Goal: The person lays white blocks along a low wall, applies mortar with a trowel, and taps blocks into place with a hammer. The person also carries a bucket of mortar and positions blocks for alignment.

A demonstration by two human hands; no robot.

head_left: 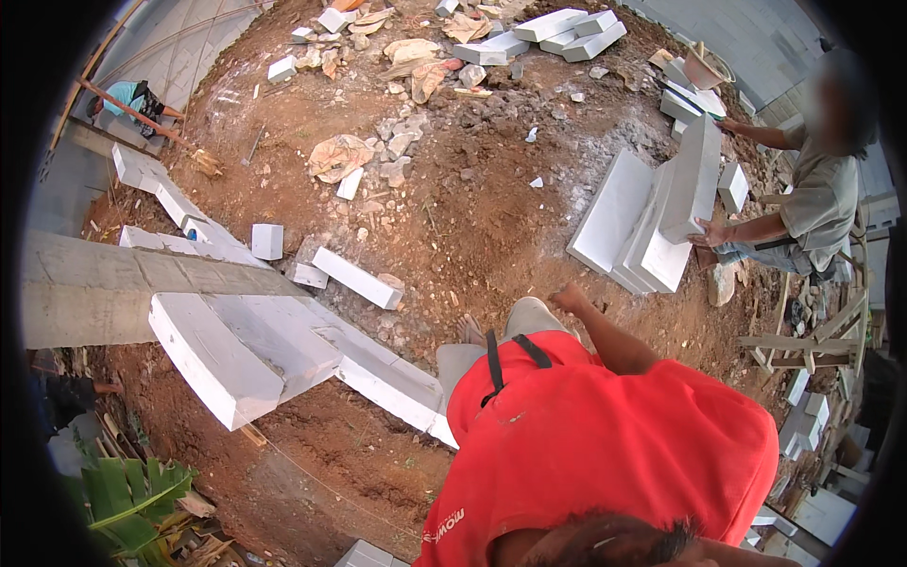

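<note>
White blocks point(392, 378) run in a course just left of the person's legs point(458, 362). Right hand point(569, 299) just beside the legs (finger spacing: cannot tell); left hand out of view. Farther right, co-worker's hand point(713, 232) touches tilted block point(693, 180).

A single fisheye view looks steeply down from the person's head, upright: the red T-shirt point(605, 430) looms close at the lower edge; soil point(453, 222) and white blocks point(373, 364) lie farther out.
</note>
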